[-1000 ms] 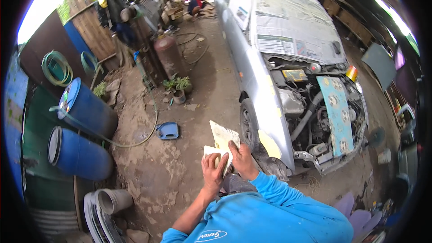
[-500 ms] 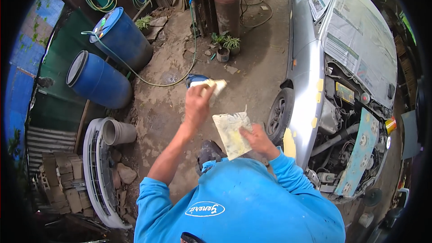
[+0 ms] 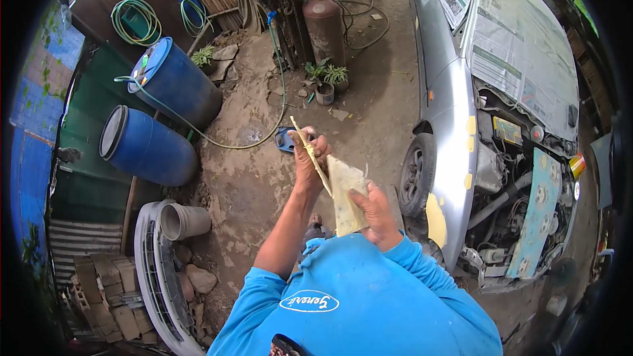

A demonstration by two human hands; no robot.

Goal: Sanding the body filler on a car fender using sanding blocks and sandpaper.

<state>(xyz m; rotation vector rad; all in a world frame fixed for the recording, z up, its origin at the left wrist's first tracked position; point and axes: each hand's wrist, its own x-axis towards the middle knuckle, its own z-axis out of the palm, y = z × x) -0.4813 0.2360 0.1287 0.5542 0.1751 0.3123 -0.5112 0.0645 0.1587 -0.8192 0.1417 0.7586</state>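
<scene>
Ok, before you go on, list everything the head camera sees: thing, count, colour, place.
Spreader blade: one, yellowish, thin, edge-on, held in the left hand.
Flat board: one, cream with smears, in the right hand, touching the blade.
Car: one, silver, right side, engine bay uncovered, yellowish patches along the fender.
Newspaper: sheets, grey, over the windscreen.
Barrels: two, blue, left, lying tilted.
Hose: green, from the barrels across the dirt ground.
Gas cylinder: one, rusty brown, top centre.
Potted plants: small, green, below the cylinder.
Bumper: one, pale grey, lower left.
Grey pot: one, by the bumper.
Left hand: gripping the blade.
Right hand: gripping the board.
</scene>
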